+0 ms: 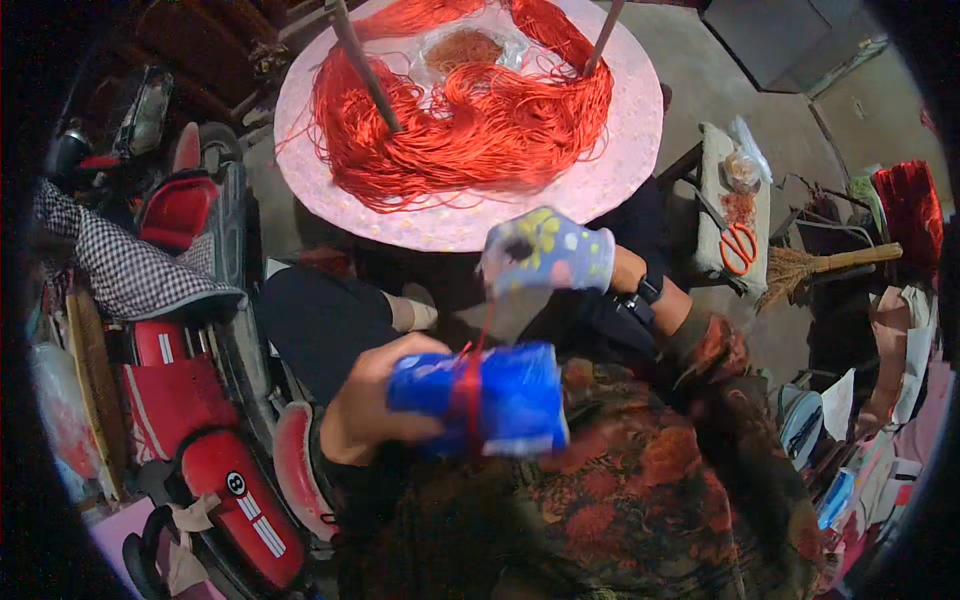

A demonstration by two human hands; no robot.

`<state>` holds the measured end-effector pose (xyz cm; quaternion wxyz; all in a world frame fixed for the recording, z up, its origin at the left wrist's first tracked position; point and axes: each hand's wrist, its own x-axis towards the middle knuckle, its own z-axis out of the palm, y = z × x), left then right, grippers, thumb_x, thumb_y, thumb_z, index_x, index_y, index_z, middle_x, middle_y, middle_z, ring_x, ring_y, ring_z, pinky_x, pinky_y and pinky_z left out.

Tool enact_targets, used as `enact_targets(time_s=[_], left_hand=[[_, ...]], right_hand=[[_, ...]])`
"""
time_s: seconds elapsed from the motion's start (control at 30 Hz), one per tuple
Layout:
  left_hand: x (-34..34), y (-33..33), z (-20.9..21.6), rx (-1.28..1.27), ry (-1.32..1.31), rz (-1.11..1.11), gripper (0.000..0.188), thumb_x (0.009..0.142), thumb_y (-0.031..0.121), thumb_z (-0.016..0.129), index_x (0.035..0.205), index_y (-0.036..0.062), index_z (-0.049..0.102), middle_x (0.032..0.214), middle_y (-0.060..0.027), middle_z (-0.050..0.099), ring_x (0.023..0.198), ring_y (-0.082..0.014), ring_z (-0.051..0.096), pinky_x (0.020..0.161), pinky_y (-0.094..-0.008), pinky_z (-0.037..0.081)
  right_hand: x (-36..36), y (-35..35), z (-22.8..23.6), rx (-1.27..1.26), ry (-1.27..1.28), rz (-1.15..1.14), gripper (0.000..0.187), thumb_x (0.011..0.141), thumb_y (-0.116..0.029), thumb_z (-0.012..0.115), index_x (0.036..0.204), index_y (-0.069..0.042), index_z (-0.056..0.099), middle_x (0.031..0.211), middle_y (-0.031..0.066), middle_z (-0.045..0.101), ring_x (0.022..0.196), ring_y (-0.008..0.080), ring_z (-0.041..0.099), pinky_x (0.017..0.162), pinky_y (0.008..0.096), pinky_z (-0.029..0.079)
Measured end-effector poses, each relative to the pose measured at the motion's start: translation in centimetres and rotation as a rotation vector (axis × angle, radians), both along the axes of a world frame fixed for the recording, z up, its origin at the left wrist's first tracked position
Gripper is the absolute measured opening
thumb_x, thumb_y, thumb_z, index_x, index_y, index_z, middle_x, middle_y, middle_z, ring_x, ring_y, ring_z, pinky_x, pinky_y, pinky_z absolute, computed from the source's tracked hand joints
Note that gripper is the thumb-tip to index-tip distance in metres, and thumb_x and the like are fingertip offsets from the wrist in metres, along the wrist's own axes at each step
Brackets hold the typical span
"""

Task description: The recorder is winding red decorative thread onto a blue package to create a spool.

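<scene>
My left hand grips one end of a blue plastic-wrapped pack, blurred by motion. Around the pack's middle runs a band of wound red cord. A strand rises from it to my right hand, which wears a pale glove with yellow flowers and is closed on the cord; its fingertips are partly hidden. Beyond both hands, a round pink-covered table carries a large loose skein of red cord, looped about two upright rods.
A clear plastic bag of reddish bits lies within the skein. Orange-handled scissors rest on a padded stool at the right, near a straw broom. A red scooter-like vehicle stands close on the left.
</scene>
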<state>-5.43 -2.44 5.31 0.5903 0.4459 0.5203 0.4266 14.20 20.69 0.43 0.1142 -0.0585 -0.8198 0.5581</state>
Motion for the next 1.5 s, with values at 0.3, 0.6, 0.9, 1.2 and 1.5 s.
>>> enact_targets(time_s=[0.3,0.6,0.9,1.2,1.5], left_hand=[[0.1,0.5,-0.7,0.040,0.086,0.786,0.052,0.088,0.030,0.069,0.129,0.0025,0.051,0.115,-0.0112,0.061,0.102,-0.0204,0.061,0.089,-0.0361,0.050],[-1.3,0.2,-1.2,0.062,-0.143,-0.055,0.056,0.073,0.026,0.077,0.121,0.0042,0.058,0.109,-0.0093,0.063,0.096,-0.0177,0.061,0.087,-0.0327,0.049],[-1.2,0.6,-1.9,-0.068,0.312,0.575,0.049,0.079,0.020,0.076,0.120,0.0017,0.058,0.106,-0.0070,0.064,0.091,-0.0166,0.062,0.083,-0.0313,0.051],[0.5,1.3,1.6,0.096,-0.137,0.180,0.078,0.075,0.053,0.076,0.130,0.0027,0.053,0.117,-0.0110,0.063,0.104,-0.0226,0.062,0.093,-0.0366,0.050],[0.7,2.3,-2.2,-0.011,0.466,0.569,0.041,0.077,0.018,0.078,0.109,-0.0008,0.060,0.092,-0.0036,0.063,0.082,-0.0129,0.060,0.077,-0.0290,0.050]], right_hand=[[3.3,-4.8,0.7,0.389,-0.163,0.206,0.014,0.085,-0.016,0.062,0.096,-0.010,0.067,0.084,0.0139,0.069,0.079,0.0343,0.068,0.070,0.0424,0.055],[0.5,0.8,2.0,0.052,0.001,0.002,0.016,0.088,-0.018,0.070,0.097,-0.005,0.070,0.093,0.0093,0.071,0.085,0.0181,0.069,0.076,0.0323,0.053],[1.8,-3.7,2.8,0.338,0.050,0.227,0.015,0.088,-0.024,0.065,0.094,-0.011,0.067,0.073,0.0139,0.065,0.072,0.0354,0.065,0.062,0.0427,0.052],[0.5,-0.3,-0.5,-0.150,-0.091,0.089,0.016,0.090,-0.017,0.065,0.099,-0.005,0.068,0.090,0.0095,0.070,0.082,0.0200,0.067,0.074,0.0313,0.052],[1.4,-3.5,3.2,0.678,-0.084,0.177,0.015,0.086,-0.028,0.066,0.092,-0.015,0.068,0.073,0.0122,0.067,0.073,0.0323,0.068,0.064,0.0429,0.054]])
